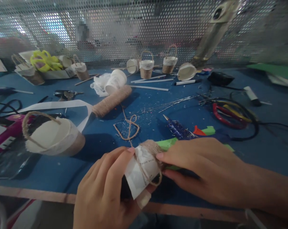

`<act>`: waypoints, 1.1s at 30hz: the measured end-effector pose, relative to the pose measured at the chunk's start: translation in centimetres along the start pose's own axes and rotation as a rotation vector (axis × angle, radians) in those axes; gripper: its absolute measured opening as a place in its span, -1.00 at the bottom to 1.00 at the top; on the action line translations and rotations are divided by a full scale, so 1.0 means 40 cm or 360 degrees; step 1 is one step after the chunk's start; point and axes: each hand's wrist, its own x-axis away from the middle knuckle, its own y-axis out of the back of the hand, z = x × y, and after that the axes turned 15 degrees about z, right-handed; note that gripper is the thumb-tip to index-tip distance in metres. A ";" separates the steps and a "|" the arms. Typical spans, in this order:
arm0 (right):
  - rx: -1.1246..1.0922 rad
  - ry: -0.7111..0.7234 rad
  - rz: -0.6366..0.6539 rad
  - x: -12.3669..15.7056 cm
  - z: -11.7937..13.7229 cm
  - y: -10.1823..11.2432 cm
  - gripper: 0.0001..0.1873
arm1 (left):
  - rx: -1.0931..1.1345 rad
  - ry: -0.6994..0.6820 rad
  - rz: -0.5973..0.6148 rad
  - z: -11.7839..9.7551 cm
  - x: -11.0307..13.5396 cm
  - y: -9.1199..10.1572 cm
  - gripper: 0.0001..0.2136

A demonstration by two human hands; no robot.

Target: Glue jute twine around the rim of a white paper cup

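My left hand point(106, 187) is closed around a small white paper cup point(142, 167) with burlap around one end, held tilted just above the table's front edge. My right hand point(203, 168) pinches the burlap point(152, 147) on the cup's far right side, thumb and forefinger close together. A strand of jute twine point(129, 127) lies looped on the table and runs under my left fingertips across the cup. Its roll point(113, 100) rests further back. Part of a green piece point(168, 143) shows behind my right fingers. The cup's underside is hidden by my left hand.
A finished-looking small basket point(70, 136) with a twine handle tilts at left, beside a magenta tool point(9, 130). A glittery blue pointed tool point(179, 128) and red-handled pliers point(220, 116) lie right. More baskets point(146, 68) line the perforated metal screen point(139, 28).
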 end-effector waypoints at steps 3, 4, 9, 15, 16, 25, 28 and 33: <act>0.0003 0.0024 -0.0026 0.001 0.000 0.000 -0.81 | -0.0009 0.0001 -0.0009 0.001 -0.002 0.002 -0.58; 0.0008 0.0039 -0.0043 0.002 0.000 0.000 -0.82 | -0.0007 0.0005 -0.0002 0.001 -0.003 0.002 -0.58; 0.0012 0.0097 -0.0092 0.007 -0.002 -0.003 -0.85 | -0.0009 0.0003 0.0000 -0.001 -0.002 0.000 -0.57; 0.0035 0.0094 -0.0103 0.006 -0.002 0.000 -0.86 | -0.0005 0.0000 0.0000 0.000 -0.008 -0.002 -0.58; 0.0031 0.0095 -0.0106 0.006 -0.002 0.000 -0.87 | 0.0005 0.0009 0.0002 0.001 -0.008 -0.002 -0.58; -0.0005 0.0088 -0.0085 0.004 -0.006 -0.002 -0.84 | 0.0007 0.0014 0.0006 0.001 -0.002 0.001 -0.55; -0.0007 0.0092 -0.0086 0.004 -0.006 -0.001 -0.85 | 0.0001 0.0005 0.0000 0.001 -0.005 0.001 -0.57; 0.0003 0.0084 -0.0084 0.003 -0.006 -0.001 -0.84 | 0.0007 0.0002 0.0024 0.003 0.000 0.001 -0.56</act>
